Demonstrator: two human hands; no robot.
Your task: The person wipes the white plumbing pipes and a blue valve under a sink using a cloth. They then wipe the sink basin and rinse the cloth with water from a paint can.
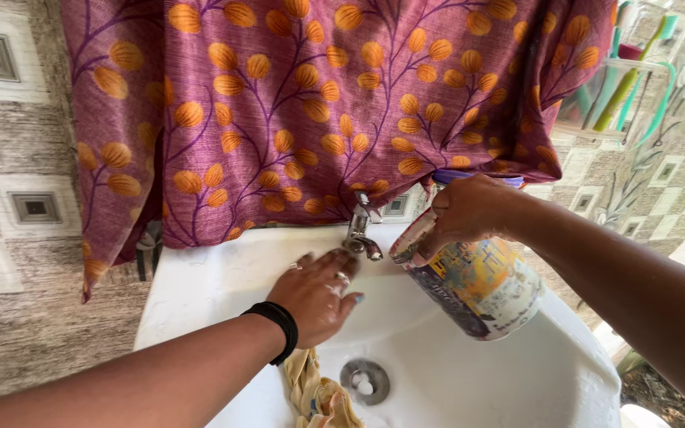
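Head view: your right hand (469, 210) is clamped on the spray bottle (473, 277), tilted just right of the tap (362, 234) — your left hand (316, 293) lies flat, fingers apart, over the sink (517, 372). You seem mid-spray; wiping needs the yellow cloth (319, 392) below.

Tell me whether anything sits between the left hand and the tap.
Nothing visible does. The left hand lies flat on the sink rim right beside the tap, fingertips nearly at its base. The right hand holds a bottle off to the side.
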